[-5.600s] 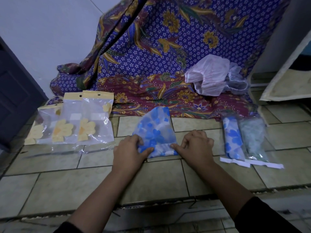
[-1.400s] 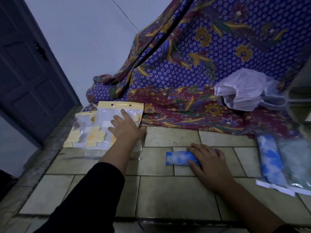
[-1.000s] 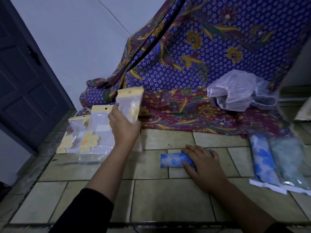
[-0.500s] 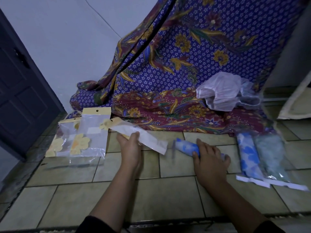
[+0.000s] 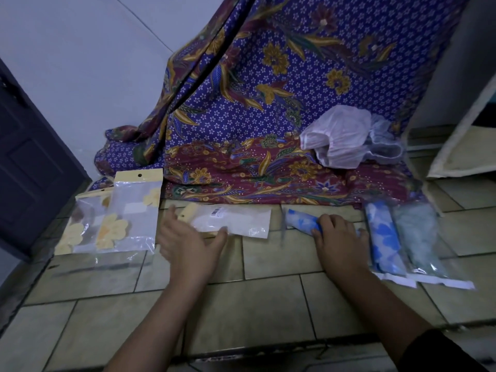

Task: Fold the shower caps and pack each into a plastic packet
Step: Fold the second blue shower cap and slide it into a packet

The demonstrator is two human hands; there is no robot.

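Dim, bluish, flat light with no clear source; the door [image 5: 32, 157] left of the patterned cloth [image 5: 281, 108] sinks almost to black. Below the cloth the left hand [image 5: 188, 245] is motion-blurred, and lines on the wall [image 5: 80, 63] left of it bow from the wide lens

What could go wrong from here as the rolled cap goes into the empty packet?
The right hand grips the rolled blue cap at one end only, so its free end may unroll. The empty packet lies flat on the tiles, the left hand only touching its edge; it could slide when pushed.
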